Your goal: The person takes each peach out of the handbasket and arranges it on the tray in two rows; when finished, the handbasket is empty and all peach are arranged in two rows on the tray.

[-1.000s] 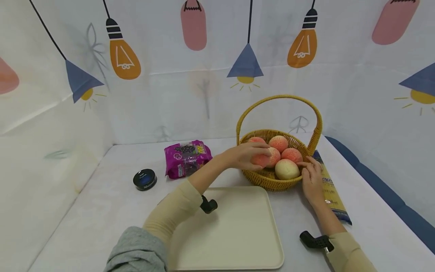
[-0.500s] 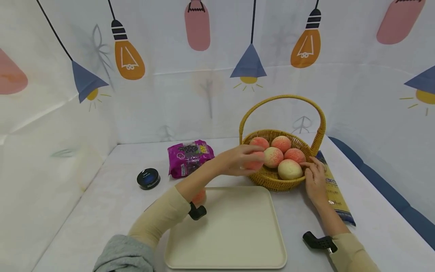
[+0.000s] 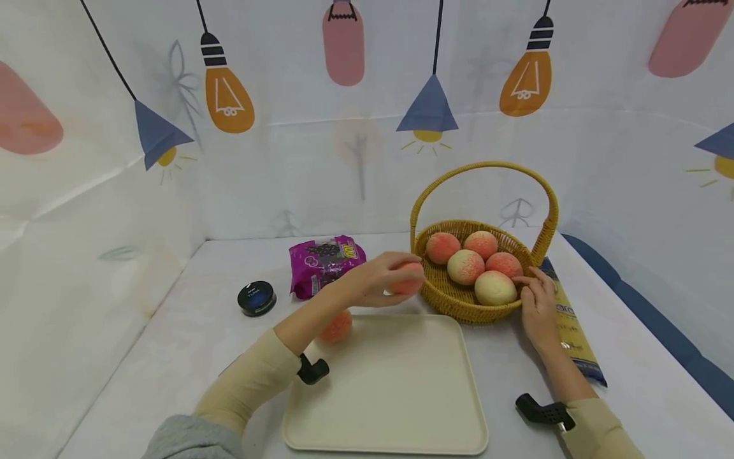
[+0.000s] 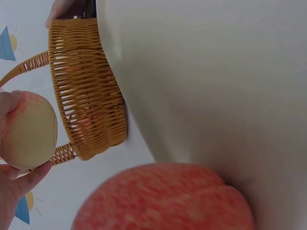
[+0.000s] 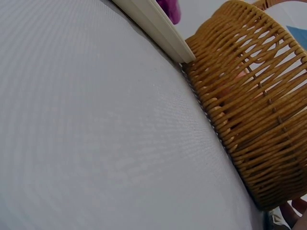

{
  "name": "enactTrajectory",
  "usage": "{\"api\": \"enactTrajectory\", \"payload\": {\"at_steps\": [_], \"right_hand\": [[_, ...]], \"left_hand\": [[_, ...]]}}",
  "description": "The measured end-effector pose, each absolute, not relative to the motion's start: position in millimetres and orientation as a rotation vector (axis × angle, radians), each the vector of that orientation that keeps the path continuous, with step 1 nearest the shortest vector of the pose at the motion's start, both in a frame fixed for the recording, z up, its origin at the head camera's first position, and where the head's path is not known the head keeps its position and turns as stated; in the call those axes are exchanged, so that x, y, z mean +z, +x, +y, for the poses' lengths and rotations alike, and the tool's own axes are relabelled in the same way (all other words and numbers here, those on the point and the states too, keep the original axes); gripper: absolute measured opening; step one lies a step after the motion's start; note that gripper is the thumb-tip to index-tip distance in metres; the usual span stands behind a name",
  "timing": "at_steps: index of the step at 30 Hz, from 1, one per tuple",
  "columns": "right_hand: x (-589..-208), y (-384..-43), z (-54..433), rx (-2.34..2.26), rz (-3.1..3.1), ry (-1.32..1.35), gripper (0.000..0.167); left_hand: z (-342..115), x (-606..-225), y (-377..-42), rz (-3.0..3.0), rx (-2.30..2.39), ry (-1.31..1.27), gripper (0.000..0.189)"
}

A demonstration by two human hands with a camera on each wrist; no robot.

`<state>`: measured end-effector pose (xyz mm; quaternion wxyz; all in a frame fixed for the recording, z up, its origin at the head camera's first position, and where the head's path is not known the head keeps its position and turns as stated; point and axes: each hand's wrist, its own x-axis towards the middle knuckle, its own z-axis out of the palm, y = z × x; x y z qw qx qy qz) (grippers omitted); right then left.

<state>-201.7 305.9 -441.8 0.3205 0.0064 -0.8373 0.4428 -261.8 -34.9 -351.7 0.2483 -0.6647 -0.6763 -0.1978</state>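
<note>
My left hand (image 3: 369, 281) grips a peach (image 3: 408, 279) between thumb and fingers, just left of the wicker basket (image 3: 459, 310) and above the far edge of the cream tray (image 3: 395, 389). Its pale side shows in the left wrist view, where the held peach (image 4: 32, 132) is large. Several peaches remain inside the basket, among them a pale one (image 3: 496, 288) at the front. With fingers over the rim, my right hand (image 3: 538, 307) holds the basket's right side. Another peach (image 3: 336, 327) lies in the tray's far left corner, partly hidden by my left forearm.
Behind my left forearm is a purple snack bag (image 3: 323, 264), and a round black tin (image 3: 257, 298) stands farther left. A yellow and blue packet (image 3: 576, 338) lies right of the basket, partly behind my right hand. The basket's tall handle (image 3: 484, 166) arches over the fruit.
My left hand has lifted a peach out of the basket and moved left with it toward the tray. The peach in the tray's corner has come into sight. My right hand stays at the rim.
</note>
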Motion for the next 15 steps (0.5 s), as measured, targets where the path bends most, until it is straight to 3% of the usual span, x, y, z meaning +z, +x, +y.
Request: {"api": "enactTrajectory", "payload": {"at_steps": [15], "right_hand": [[-442,-201,306,1.168,-2.210,0.016,0.034]], "left_hand": [[-69,-372,-240,-2.073,-0.405,-1.693,0.038]]}}
